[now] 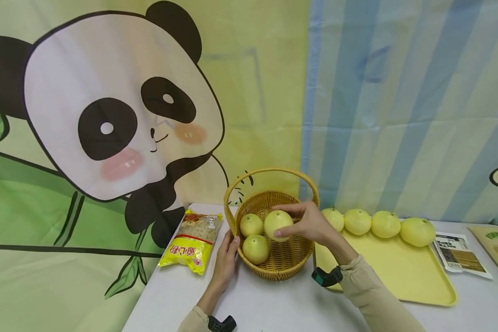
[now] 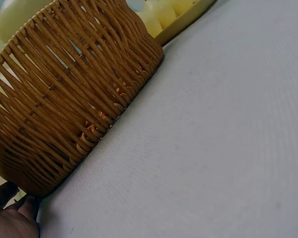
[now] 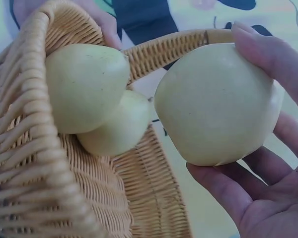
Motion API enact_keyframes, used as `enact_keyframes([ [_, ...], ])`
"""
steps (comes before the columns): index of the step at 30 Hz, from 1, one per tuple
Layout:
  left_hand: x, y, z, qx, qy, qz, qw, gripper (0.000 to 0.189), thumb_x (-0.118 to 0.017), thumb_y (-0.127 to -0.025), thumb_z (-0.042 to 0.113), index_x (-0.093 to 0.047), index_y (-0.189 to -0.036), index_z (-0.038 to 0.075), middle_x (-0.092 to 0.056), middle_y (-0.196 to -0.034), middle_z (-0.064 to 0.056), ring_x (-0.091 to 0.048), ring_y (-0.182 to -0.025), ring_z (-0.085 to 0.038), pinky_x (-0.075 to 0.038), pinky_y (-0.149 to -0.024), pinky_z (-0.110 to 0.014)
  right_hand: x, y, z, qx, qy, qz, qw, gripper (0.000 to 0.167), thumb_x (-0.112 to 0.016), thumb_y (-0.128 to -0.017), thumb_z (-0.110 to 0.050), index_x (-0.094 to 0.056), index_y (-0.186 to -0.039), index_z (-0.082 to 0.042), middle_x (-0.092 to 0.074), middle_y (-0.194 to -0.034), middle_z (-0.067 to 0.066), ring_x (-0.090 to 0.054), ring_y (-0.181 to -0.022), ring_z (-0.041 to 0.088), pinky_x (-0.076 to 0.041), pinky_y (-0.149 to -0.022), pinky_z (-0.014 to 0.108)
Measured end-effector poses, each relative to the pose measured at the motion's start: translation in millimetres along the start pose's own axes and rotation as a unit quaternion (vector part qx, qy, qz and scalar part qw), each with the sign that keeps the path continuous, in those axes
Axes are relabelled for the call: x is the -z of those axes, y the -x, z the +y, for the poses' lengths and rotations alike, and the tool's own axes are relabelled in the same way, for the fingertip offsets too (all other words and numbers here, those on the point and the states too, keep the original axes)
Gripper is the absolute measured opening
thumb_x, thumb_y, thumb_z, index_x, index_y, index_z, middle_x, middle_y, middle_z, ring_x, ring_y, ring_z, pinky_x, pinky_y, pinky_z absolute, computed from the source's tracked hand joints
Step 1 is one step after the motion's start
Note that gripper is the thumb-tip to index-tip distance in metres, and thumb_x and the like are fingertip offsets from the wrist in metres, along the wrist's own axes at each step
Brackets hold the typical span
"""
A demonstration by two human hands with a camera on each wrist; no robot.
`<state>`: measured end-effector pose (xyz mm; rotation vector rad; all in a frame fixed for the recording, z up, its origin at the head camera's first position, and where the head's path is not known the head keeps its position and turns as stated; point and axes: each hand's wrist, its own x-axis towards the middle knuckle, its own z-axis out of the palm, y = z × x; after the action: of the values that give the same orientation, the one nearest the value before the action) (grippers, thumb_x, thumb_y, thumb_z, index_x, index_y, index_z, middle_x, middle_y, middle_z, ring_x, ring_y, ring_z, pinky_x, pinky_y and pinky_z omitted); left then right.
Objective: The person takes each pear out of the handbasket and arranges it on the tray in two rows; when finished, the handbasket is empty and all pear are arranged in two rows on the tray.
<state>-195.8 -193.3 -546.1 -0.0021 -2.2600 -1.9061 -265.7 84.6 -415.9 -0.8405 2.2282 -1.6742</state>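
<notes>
A round pale yellow-green fruit is in my right hand, gripped between thumb and fingers above the inside of a wicker basket. Two more such fruits lie in the left part of the basket. My left hand holds the basket's left side, its thumb at the rim near the foot of the arched handle. In the left wrist view, fingers of that hand show low against the woven wall. The right wrist view shows the held fruit apart from those in the basket.
Right of the basket stands a yellow tray, with several similar fruits in a row along its back edge. A yellow food packet lies left of the basket. White and green packets lie far right. A panda-printed curtain hangs behind.
</notes>
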Motion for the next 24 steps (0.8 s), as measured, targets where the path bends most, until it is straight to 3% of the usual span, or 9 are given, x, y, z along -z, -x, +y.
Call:
enact_keyframes([
  [4, 0.2, 0.7, 0.0, 0.002, 0.004, -0.003, 1.0, 0.064, -0.041, -0.114, 0.044, -0.029, -0.168, 0.013, -0.033, -0.172, -0.018, -0.033, -0.159, -0.038, -0.031, -0.13, -0.055, 10.0, 15.8, 0.6, 0.001, -0.018, 0.009, 0.9998, 0.067, -0.096, -0.079, -0.02, -0.071, -0.14, -0.012, -0.079, -0.121, 0.009, -0.076, -0.098, 0.023, -0.067, -0.077, 0.033],
  [11, 1.3, -0.6, -1.9, 0.001, -0.002, -0.004, 1.0, 0.064, -0.041, -0.114, 0.045, -0.029, -0.168, 0.014, -0.033, -0.172, -0.018, -0.034, -0.159, -0.037, -0.032, -0.129, -0.055, 36.1, 43.2, 2.8, 0.006, -0.038, 0.023, 0.999, 0.065, -0.093, -0.081, -0.01, -0.069, -0.141, -0.006, -0.068, -0.142, 0.02, -0.079, -0.102, 0.024, -0.069, -0.079, 0.037],
  [14, 1.6, -1.1, -2.1, 0.002, 0.0, -0.004, 1.0, 0.064, -0.041, -0.114, 0.045, -0.029, -0.168, 0.014, -0.033, -0.172, -0.017, -0.034, -0.159, -0.037, -0.032, -0.129, -0.055, 46.1, 54.4, 6.6, -0.001, -0.033, 0.03, 0.999, 0.064, -0.092, -0.081, -0.009, -0.069, -0.141, -0.004, -0.067, -0.142, 0.023, -0.079, -0.103, 0.022, -0.069, -0.081, 0.038],
  [21, 1.2, -0.3, -1.1, 0.002, -0.003, -0.003, 1.0, 0.064, -0.041, -0.114, 0.044, -0.028, -0.169, 0.013, -0.032, -0.173, -0.018, -0.033, -0.159, -0.037, -0.032, -0.129, -0.055, 64.2, 76.1, 21.2, 0.006, -0.015, 0.079, 0.9968, 0.065, -0.093, -0.079, -0.006, -0.068, -0.139, 0.001, -0.067, -0.143, 0.022, -0.067, -0.123, 0.0, -0.067, -0.082, 0.031],
  [24, 0.9, 0.2, -1.2, 0.003, -0.001, -0.003, 1.0, 0.065, -0.041, -0.114, 0.044, -0.028, -0.169, 0.012, -0.031, -0.173, -0.018, -0.033, -0.159, -0.037, -0.032, -0.13, -0.055, 69.9, 83.0, 29.0, 0.002, -0.013, 0.097, 0.9952, 0.065, -0.092, -0.08, -0.005, -0.068, -0.139, 0.002, -0.07, -0.141, 0.015, -0.067, -0.122, -0.001, -0.067, -0.086, 0.028],
])
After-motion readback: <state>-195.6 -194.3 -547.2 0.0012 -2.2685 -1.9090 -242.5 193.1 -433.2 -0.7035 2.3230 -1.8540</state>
